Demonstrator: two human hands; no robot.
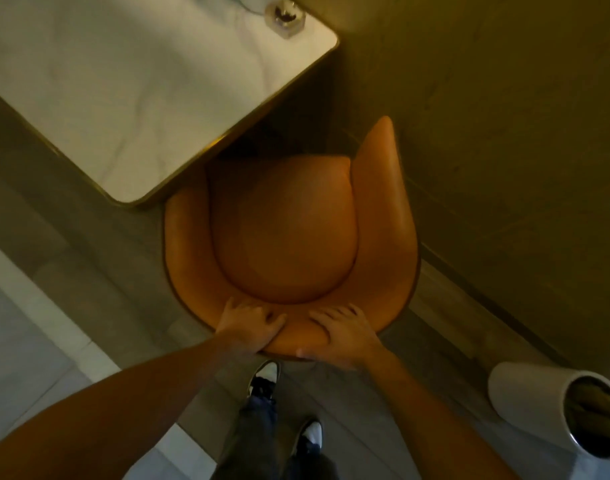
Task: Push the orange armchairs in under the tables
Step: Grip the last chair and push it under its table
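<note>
An orange armchair [286, 230] with a rounded seat and a curved backrest stands below me. Its front edge and left arm reach under the corner of a white marble table [130, 91] with a brass rim. My left hand [251, 323] grips the top of the backrest, fingers curled over the inner side. Close beside it, my right hand [341, 330] grips the same backrest edge, thumb wrapped behind it. The chair's right arm sticks out past the table, close to the wall.
A wall [504, 133] runs close along the chair's right side. A white cylindrical planter [553, 407] stands on the floor at lower right. A small glass holder [286, 17] sits at the table's far corner. My shoes [265, 375] are just behind the chair.
</note>
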